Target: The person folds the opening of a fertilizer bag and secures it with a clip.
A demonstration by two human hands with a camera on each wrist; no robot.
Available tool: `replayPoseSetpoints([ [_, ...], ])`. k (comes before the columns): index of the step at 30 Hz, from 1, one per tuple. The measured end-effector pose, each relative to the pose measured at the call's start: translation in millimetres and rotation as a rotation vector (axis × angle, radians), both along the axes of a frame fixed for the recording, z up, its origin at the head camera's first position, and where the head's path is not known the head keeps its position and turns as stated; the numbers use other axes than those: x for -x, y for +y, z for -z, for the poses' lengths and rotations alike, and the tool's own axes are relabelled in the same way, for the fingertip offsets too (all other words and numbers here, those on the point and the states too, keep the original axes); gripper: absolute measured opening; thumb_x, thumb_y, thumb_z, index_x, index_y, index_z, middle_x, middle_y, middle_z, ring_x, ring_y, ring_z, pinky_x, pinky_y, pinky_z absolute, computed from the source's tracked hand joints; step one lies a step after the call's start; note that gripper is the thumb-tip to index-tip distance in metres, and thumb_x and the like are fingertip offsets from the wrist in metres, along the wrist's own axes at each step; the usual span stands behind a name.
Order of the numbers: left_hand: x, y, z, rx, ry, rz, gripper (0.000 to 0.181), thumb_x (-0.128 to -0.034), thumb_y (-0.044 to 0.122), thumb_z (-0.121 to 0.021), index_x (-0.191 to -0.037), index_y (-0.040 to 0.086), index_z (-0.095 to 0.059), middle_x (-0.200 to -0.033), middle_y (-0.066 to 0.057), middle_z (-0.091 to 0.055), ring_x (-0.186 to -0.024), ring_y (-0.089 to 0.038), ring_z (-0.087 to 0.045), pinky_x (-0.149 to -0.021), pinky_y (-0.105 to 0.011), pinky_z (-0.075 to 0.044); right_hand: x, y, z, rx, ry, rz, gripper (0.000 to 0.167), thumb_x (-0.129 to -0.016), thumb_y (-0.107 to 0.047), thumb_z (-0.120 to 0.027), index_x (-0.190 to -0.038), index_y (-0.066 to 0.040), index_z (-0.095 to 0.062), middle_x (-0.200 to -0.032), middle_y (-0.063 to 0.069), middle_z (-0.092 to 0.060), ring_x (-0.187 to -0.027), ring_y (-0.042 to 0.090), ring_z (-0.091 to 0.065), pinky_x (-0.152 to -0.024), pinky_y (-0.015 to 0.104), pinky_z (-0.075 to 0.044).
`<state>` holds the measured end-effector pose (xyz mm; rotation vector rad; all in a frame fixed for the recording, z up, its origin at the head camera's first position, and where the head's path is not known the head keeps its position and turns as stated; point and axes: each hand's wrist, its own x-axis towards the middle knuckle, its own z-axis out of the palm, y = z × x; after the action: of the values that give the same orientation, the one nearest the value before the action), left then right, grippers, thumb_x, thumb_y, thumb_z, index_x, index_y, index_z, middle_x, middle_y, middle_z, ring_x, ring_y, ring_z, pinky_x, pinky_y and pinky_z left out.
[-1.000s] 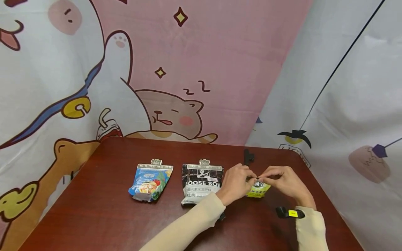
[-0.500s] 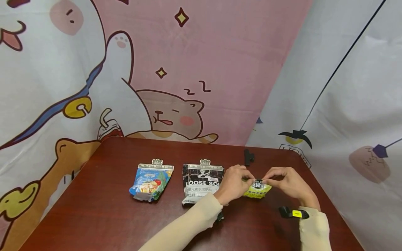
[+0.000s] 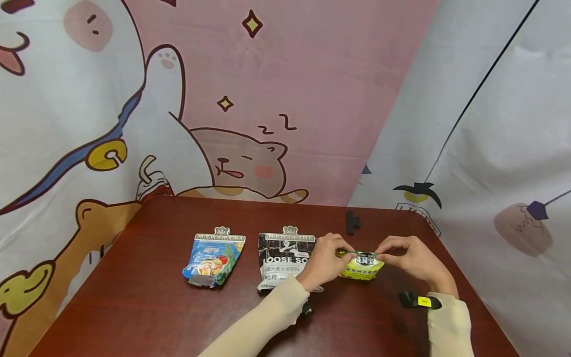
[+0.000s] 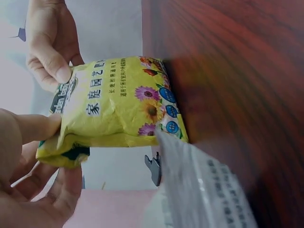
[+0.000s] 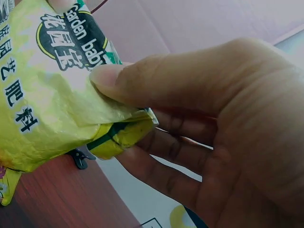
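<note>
A yellow fertilizer bag (image 3: 360, 267) with flower prints stands at the right of the table between both hands. My left hand (image 3: 324, 262) pinches one top corner between thumb and fingers. The other top corner is in the pinch of my right hand (image 3: 416, 260). In the left wrist view, the top edge of the bag (image 4: 114, 107) is folded over at the near corner. The right wrist view shows the thumb of the right hand (image 5: 213, 104) on the printed front, fingers behind. Behind the bag lies a black clip (image 3: 351, 223), apart from both hands.
Left of the hands lies a black-and-white soil bag (image 3: 281, 270) with a metal clip (image 3: 290, 233) on its top, partly covered by my left hand. Farther left is a blue food bag (image 3: 211, 263) with a similar clip (image 3: 221, 234). A printed cloth hangs behind the table (image 3: 142, 312).
My hands have moved apart along the bag's top, the left one shifting left. More of the bag's front now shows between them. The clipped bags and black clip stay put.
</note>
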<state>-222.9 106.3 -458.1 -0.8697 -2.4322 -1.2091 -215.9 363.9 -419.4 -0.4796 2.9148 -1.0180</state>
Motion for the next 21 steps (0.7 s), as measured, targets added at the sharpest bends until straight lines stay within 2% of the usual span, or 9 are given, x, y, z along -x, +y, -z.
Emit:
replayPoseSetpoints([
  [5,1.7,-3.3,2.8,-0.054,0.024,0.012,0.004,-0.0894,0.016,-0.081,-0.092,0.016,-0.084,-0.08,0.006,-0.072,-0.076,-0.004,-0.059,-0.065,-0.005,-0.04,0.6,-0.3,0.9,0.008,0.018,0.014,0.004,-0.087,-0.034,-0.083,-0.088,-0.033,-0.079,-0.094,-0.011,-0.075,-0.091,0.007,-0.064,-0.076,0.026,-0.056],
  [10,2.4,-2.0,4.1,-0.075,0.046,0.0,0.003,-0.0871,0.015,-0.083,-0.09,0.016,-0.085,-0.076,0.005,-0.073,-0.073,-0.003,-0.059,-0.063,-0.005,-0.04,0.8,1.4,2.1,0.026,0.03,0.013,0.004,-0.086,-0.033,-0.084,-0.089,-0.032,-0.08,-0.094,-0.01,-0.075,-0.09,0.008,-0.065,-0.075,0.025,-0.056],
  [14,1.7,-2.3,3.2,-0.085,-0.005,0.004,0.005,-0.088,0.016,-0.082,-0.093,0.015,-0.085,-0.078,0.004,-0.074,-0.077,-0.004,-0.061,-0.065,-0.006,-0.043,0.7,3.1,3.4,0.022,0.018,0.021,0.005,-0.086,-0.035,-0.084,-0.089,-0.034,-0.08,-0.095,-0.01,-0.075,-0.092,0.007,-0.065,-0.076,0.025,-0.056],
  [19,-0.4,-7.5,3.2,-0.123,-0.129,-0.003,0.008,-0.0894,0.019,-0.081,-0.096,0.019,-0.085,-0.087,0.008,-0.077,-0.087,-0.001,-0.066,-0.08,-0.011,-0.049,0.6,6.6,4.0,0.013,0.0,0.033,0.005,-0.087,-0.038,-0.083,-0.088,-0.035,-0.079,-0.097,-0.009,-0.076,-0.094,0.008,-0.065,-0.076,0.025,-0.056],
  [21,-1.6,-9.9,4.1,-0.167,-0.188,-0.003,0.008,-0.0896,0.019,-0.081,-0.096,0.02,-0.084,-0.09,0.009,-0.078,-0.087,0.0,-0.067,-0.082,-0.014,-0.051,0.4,8.5,3.8,0.011,-0.008,0.042,0.005,-0.087,-0.037,-0.083,-0.088,-0.034,-0.079,-0.097,-0.009,-0.076,-0.094,0.008,-0.065,-0.076,0.025,-0.056],
])
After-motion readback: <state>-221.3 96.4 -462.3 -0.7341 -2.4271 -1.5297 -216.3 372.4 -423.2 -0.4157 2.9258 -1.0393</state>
